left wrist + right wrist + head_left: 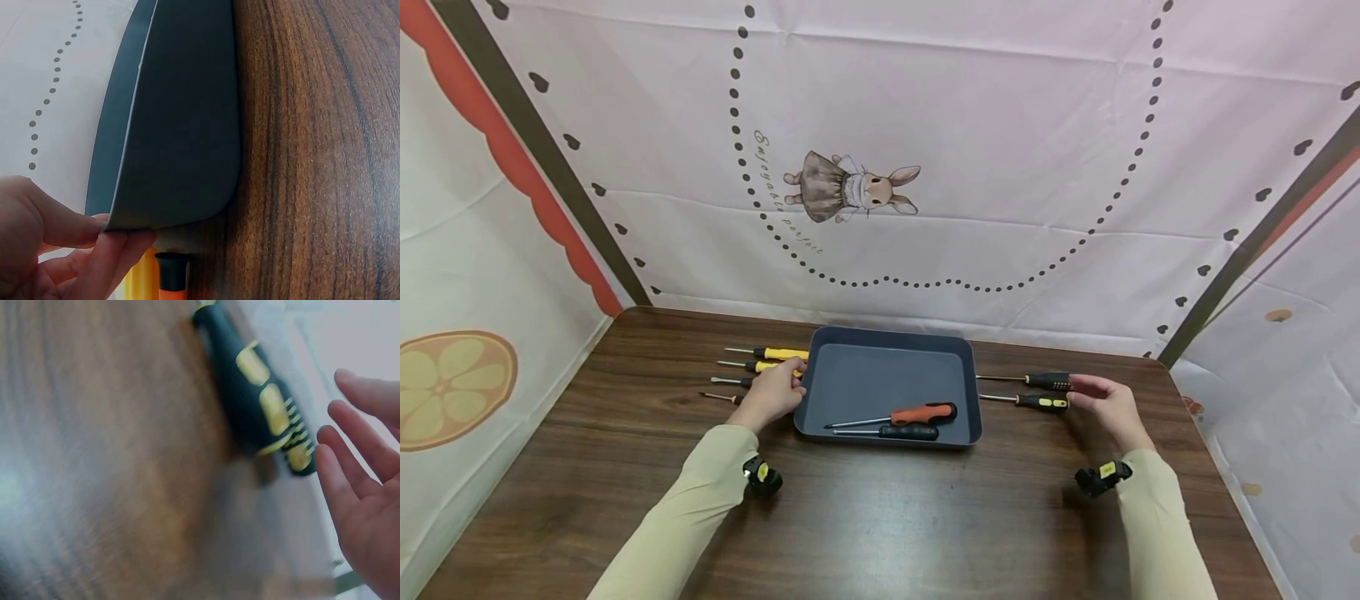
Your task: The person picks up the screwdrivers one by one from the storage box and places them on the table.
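My left hand (772,392) pinches the left rim of a dark grey tray (880,367); in the left wrist view, thumb and fingers (103,250) meet at its edge. Inside the tray lie an orange-handled screwdriver (923,414) and a black-handled screwdriver (910,432). My right hand (1108,406) is beside the handle ends of two screwdrivers to the right of the tray. One is black with yellow patches (1042,402), the other black with small yellow marks (1049,381). In the right wrist view, that hand's fingers are spread and hold nothing.
Left of the tray, several screwdrivers lie in a row, including a yellow-handled one (782,353); my left hand partly covers their handles. All rest on a dark wooden table (880,517). A printed cloth (1000,167) hangs behind the table's far edge.
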The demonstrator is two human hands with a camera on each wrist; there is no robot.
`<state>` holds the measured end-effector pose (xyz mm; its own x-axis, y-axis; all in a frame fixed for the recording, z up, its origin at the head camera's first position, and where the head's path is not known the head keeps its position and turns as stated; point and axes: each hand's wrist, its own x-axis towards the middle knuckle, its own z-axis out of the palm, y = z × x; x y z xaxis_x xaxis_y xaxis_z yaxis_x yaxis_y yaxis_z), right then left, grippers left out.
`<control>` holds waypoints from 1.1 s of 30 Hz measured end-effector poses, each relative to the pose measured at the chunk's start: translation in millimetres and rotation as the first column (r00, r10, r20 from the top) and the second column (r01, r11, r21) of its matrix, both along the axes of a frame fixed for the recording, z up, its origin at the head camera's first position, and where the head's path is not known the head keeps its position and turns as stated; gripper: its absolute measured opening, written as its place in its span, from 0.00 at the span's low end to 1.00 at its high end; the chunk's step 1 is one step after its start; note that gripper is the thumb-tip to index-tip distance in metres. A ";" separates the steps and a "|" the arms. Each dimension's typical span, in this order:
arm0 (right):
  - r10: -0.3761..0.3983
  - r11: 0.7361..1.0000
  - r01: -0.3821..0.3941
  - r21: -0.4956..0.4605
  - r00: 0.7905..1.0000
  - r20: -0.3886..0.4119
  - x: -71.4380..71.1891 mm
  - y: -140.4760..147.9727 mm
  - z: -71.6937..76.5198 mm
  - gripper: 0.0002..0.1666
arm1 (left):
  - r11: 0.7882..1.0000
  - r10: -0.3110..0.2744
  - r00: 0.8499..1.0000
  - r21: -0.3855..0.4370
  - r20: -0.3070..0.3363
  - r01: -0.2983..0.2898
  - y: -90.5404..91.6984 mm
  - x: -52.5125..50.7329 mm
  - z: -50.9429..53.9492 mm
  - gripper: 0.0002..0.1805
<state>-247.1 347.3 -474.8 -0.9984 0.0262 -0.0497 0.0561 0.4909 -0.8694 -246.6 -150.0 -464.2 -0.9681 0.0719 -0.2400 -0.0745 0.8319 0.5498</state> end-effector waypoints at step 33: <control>0.581 0.809 -0.573 0.128 0.814 -0.026 -6.6 -161.4 45.0 0.25 | 0.999 -0.029 0.999 -0.043 -0.027 0.028 0.7 2.6 3.8 0.20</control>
